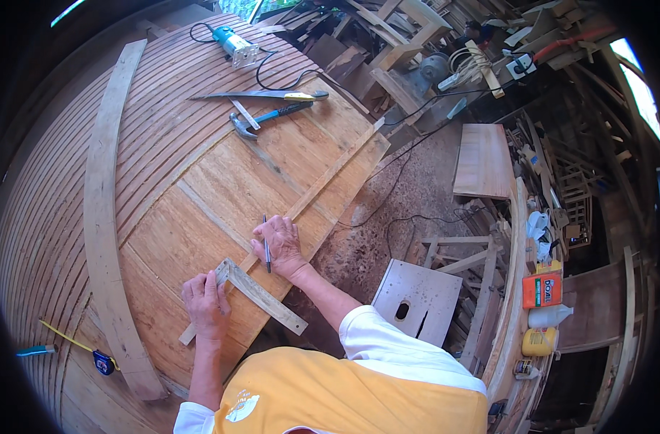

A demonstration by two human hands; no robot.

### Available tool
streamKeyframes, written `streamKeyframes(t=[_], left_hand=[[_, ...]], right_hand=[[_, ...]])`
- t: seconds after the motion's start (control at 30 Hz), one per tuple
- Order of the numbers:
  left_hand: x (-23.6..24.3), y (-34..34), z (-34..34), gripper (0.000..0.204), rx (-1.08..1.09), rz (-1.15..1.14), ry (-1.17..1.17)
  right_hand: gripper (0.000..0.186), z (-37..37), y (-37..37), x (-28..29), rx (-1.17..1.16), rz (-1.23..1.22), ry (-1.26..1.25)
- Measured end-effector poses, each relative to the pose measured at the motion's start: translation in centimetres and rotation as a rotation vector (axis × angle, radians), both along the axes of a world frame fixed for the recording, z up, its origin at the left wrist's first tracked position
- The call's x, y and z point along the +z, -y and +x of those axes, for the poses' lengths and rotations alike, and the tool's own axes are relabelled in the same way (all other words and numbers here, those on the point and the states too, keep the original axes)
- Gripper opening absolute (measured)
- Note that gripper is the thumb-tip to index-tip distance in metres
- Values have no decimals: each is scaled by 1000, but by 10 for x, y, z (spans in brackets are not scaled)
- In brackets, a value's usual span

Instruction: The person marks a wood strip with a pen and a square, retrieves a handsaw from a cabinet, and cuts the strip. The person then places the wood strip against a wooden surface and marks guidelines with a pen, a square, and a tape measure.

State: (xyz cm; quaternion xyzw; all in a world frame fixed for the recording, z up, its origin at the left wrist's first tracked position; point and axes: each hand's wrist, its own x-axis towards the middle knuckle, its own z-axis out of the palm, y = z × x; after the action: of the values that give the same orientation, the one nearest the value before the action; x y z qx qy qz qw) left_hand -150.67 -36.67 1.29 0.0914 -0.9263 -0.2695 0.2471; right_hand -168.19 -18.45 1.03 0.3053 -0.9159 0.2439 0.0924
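My right hand (pixel 282 246) grips a slim dark pencil (pixel 267 257) and rests on a long narrow wooden strip (pixel 323 189) lying across a pale plywood panel (pixel 185 239). My left hand (pixel 205 302) has closed fingers on the end of a short wooden piece (pixel 268 300) with small holes, angled across the strip. Farther up lie a claw hammer (pixel 272 116), a long dark blade-like tool (pixel 243 95) and a teal power tool (pixel 236 47) with a cord. A long curved board (pixel 102 217) lies at the left, with a tape measure (pixel 103 362) beside it.
At the right, past a dusty floor (pixel 399 181), stand a pale slotted board (pixel 415 304), a wooden panel (pixel 482 159) and a bench edge holding a yellow container (pixel 538 341) and an orange can (pixel 542 291). Stacked offcuts (pixel 409 22) and loose cables fill the back.
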Motion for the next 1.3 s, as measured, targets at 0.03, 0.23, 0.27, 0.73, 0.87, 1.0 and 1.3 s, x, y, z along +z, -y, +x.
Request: streamKeyframes(t=[0.03,0.23,0.27,0.73,0.87,1.0,1.3], left_hand=[[0,0,-1,36,-1,1,0],[4,2,1,35,-11,9,-2],[4,1,2,35,-15,14,-3],[-5,3,-3,38,-4,-41,-31],[-14,10,4,39,7,-66,-1],[-15,19,19,41,-6,-83,0],[-11,16,19,43,-27,-107,-11]], right_hand=[[31,-1,0,0,0,0,-1],[31,2,1,1,-13,2,-6],[31,2,1,2,-11,3,-6],[24,-15,-8,-21,17,-27,-49],[24,-12,-4,-22,19,9,-32],[21,-11,-6,-21,18,-3,-35],[18,-19,-13,-29,71,-259,70]])
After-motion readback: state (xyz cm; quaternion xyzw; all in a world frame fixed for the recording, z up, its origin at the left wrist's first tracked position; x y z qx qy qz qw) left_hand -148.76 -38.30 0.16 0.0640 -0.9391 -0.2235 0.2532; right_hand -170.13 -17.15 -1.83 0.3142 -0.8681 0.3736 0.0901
